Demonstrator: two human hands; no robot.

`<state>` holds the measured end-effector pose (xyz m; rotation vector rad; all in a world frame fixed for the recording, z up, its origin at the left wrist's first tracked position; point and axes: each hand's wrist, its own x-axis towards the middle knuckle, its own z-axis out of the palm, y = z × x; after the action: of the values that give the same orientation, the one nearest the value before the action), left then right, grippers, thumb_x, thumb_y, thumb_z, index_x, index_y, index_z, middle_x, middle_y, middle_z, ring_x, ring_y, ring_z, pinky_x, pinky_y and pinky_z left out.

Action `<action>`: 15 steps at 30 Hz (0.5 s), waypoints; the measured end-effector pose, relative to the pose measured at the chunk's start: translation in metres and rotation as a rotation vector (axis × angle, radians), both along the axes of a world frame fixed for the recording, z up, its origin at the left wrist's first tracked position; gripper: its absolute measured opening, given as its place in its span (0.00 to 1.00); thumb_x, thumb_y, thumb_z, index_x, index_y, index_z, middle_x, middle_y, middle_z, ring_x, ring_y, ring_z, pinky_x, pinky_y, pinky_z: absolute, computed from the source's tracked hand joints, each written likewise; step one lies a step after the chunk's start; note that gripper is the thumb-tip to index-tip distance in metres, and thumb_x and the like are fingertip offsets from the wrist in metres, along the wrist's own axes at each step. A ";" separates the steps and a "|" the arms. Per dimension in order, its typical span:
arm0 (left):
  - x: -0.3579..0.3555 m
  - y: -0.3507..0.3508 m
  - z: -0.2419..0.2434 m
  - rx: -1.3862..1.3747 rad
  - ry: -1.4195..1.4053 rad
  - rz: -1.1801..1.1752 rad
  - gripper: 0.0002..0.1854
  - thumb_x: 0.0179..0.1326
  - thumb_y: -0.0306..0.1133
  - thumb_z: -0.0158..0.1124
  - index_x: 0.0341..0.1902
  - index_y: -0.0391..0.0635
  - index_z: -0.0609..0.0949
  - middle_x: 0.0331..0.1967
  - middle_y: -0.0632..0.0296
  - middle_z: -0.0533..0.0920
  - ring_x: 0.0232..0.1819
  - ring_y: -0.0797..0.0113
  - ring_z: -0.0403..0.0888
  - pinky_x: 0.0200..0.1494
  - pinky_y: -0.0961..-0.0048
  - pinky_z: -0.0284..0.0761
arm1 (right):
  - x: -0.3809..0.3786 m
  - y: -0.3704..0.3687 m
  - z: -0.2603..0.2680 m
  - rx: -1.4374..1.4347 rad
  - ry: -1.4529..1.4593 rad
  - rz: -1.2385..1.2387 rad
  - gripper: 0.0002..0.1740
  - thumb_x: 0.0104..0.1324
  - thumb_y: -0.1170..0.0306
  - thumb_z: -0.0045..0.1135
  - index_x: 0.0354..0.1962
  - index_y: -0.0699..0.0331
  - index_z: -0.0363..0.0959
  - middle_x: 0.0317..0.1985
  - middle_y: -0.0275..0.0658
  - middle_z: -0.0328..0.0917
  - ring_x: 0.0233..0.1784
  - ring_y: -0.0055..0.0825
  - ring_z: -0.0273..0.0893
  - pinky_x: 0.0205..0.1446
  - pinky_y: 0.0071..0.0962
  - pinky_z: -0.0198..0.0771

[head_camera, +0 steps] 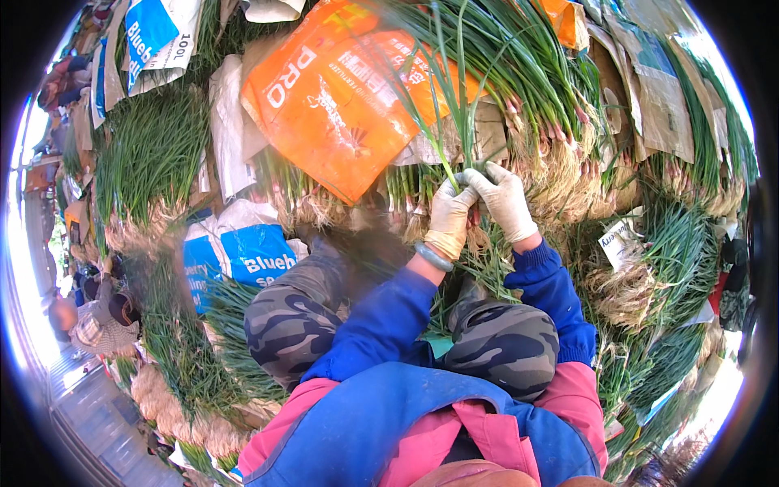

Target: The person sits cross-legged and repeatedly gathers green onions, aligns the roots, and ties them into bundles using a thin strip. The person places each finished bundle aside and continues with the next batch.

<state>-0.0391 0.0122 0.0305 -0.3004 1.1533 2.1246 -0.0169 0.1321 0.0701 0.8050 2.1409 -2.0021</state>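
In front of my knees, both hands hold a few scallion stalks [465, 131], leaves pointing up and away from me. My left hand [451, 213], in a pale glove with a bangle at the wrist, grips the stalks low down. Fingertips of my gloved right hand [504, 204] pinch at the same place, touching the left fingers. Pale roots [478, 237] hang beneath the hands. Just beyond, a thick pile of scallions [535, 79] lies with its roots towards me. An orange fertilizer sack [341, 103] bearing writing covers other scallions to the left of it.
A blue and white sack [243, 246] lies beside my left knee. More scallion bundles lie at the left [149, 152] and right [681, 262], with a white printed scrap [618, 243] among the right ones. Another person [106, 319] sits at the far left.
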 end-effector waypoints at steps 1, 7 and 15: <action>0.001 0.000 -0.004 -0.019 0.019 -0.010 0.06 0.65 0.33 0.64 0.40 0.44 0.80 0.18 0.67 0.78 0.13 0.78 0.71 0.16 0.83 0.63 | 0.001 -0.002 -0.008 -0.042 -0.056 -0.052 0.18 0.67 0.65 0.60 0.48 0.70 0.75 0.25 0.34 0.78 0.18 0.16 0.70 0.22 0.21 0.66; 0.001 0.003 -0.002 0.437 -0.240 -0.004 0.13 0.66 0.32 0.62 0.51 0.39 0.79 0.27 0.63 0.81 0.22 0.73 0.78 0.21 0.77 0.74 | 0.007 0.006 -0.027 -0.734 0.026 -0.353 0.17 0.74 0.59 0.48 0.35 0.65 0.74 0.21 0.34 0.74 0.14 0.20 0.69 0.16 0.21 0.66; 0.014 0.000 -0.012 0.552 -0.456 -0.040 0.13 0.66 0.38 0.62 0.44 0.40 0.80 0.21 0.67 0.76 0.15 0.76 0.67 0.19 0.77 0.63 | 0.004 0.008 -0.019 -0.779 -0.042 -0.215 0.15 0.73 0.61 0.49 0.38 0.65 0.75 0.21 0.31 0.74 0.15 0.19 0.70 0.15 0.21 0.69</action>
<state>-0.0247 0.0123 0.0180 -0.4633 0.2943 2.0927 -0.0128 0.1402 0.0507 0.9234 1.0944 -2.5863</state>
